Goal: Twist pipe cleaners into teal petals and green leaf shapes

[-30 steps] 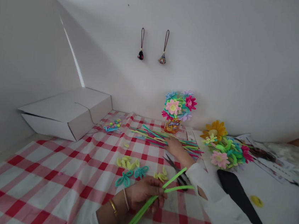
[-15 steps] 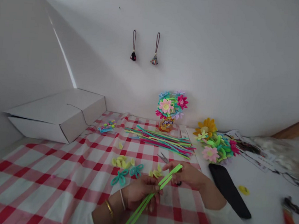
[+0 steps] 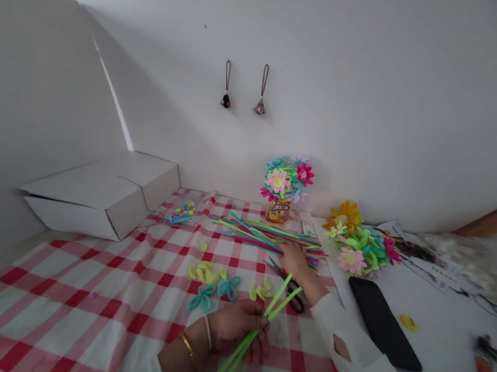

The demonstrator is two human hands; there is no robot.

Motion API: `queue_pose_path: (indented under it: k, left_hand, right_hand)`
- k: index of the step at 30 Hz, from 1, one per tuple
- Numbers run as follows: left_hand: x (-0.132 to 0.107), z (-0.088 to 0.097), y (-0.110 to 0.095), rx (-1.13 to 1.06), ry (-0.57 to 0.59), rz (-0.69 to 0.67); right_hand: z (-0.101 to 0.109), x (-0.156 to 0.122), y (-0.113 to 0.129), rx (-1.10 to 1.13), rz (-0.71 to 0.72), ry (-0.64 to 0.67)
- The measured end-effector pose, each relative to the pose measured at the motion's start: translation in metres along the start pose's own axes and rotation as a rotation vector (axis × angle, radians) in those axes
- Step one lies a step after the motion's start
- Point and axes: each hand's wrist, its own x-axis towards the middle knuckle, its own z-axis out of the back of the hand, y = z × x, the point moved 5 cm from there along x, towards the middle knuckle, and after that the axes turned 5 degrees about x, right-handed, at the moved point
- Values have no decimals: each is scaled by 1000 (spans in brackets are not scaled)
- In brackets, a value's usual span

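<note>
My left hand [image 3: 240,327] is closed around two bright green pipe cleaners [image 3: 234,359]. Their upper ends spread apart above the fingers, and the lower ends run out of the picture at the bottom. Stretched forward, my right hand [image 3: 294,259] is at the pile of coloured pipe cleaners [image 3: 265,233]; its fingertips are partly hidden, so a grip does not show. Scissors [image 3: 294,297] lie beneath and beside the right wrist. Beyond my left hand are two teal looped pieces [image 3: 200,298] and small yellow petal-shaped pieces [image 3: 206,272], with more yellow pieces [image 3: 260,291] close to its fingers.
A jar of pipe-cleaner flowers [image 3: 278,210] stands against the wall. More flowers [image 3: 357,251], a black phone-like slab [image 3: 385,324], a yellow disc [image 3: 408,322] and orange-handled pliers [image 3: 489,371] lie at the right. A white box [image 3: 101,191] and a blue tray of beads [image 3: 181,213] are at the left.
My right hand has left the green pipe cleaners and moved forward to the pile. The upper ends of the green pair have spread apart; my left hand still holds them.
</note>
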Motion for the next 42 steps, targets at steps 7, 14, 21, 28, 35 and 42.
queue_pose_path:
  k: [7,14,21,28,35,42]
  left_hand:
    - [1,-3,1,-2,56,-7]
    - [1,-3,2,-5,88,-19]
    - [-1,-2,1,-36,81,-42]
    - [0,-2,-10,-85,-15,-145]
    - [-1,-2,-10,-5,-63,-81]
    - [6,5,0,77,-113,-68]
  right_hand:
    - [-6,-21,12,-52,139,36]
    - [3,-14,0,-22,104,-33]
    - [10,-7,-10,191,-4,-130]
    - [13,-67,-13,601,-33,32]
    - [1,-108,21,1407,-161,201]
    - [-7,-105,22,1453,-196,63]
